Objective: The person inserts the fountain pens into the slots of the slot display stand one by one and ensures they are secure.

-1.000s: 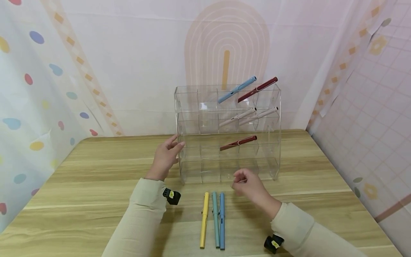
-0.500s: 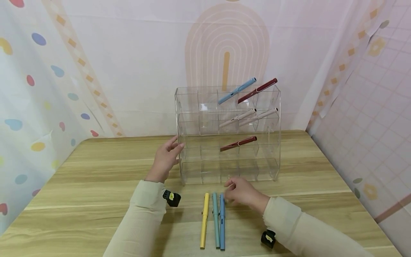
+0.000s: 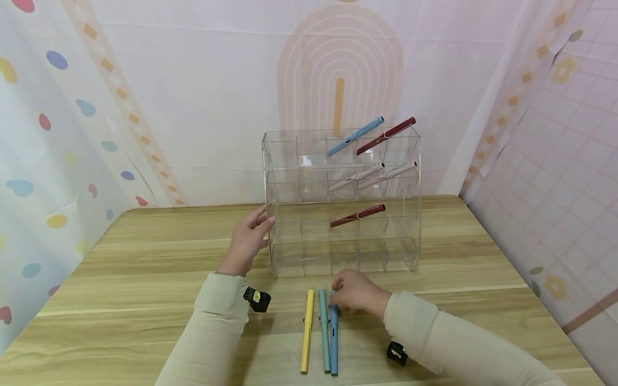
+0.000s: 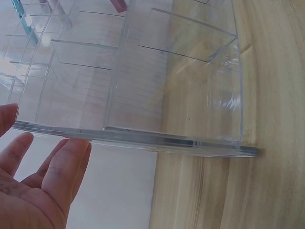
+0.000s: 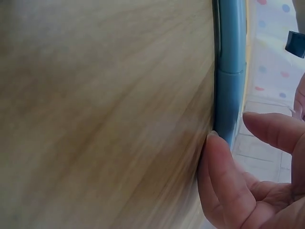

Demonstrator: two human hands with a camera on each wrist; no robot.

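Observation:
A clear acrylic pen rack [image 3: 316,257] stands on the table. My left hand [image 3: 247,238] rests at its left side, fingertips against the outer face of the side panel [image 4: 128,137] and thumb at the panel's edge. In front of the rack lie a yellow pen [image 3: 307,332], a green pen [image 3: 324,332] and a blue pen [image 3: 335,343], side by side. My right hand [image 3: 359,291] is at the far end of the blue pen. In the right wrist view a fingertip touches the blue pen [image 5: 231,90], while the thumb sits slightly apart on the other side.
Slanted in the rack's compartments are a light blue pen [image 3: 356,136], a dark red pen [image 3: 386,136], two whitish pens, one of them a white pen [image 3: 357,177], and a lower dark red pen [image 3: 358,215]. A patterned curtain [image 3: 217,107] hangs behind the wooden table [image 3: 159,252].
My right hand has moved left and toward me, from the front of the rack's bottom row to the blue pen's far end. My left hand has stayed at the rack's side.

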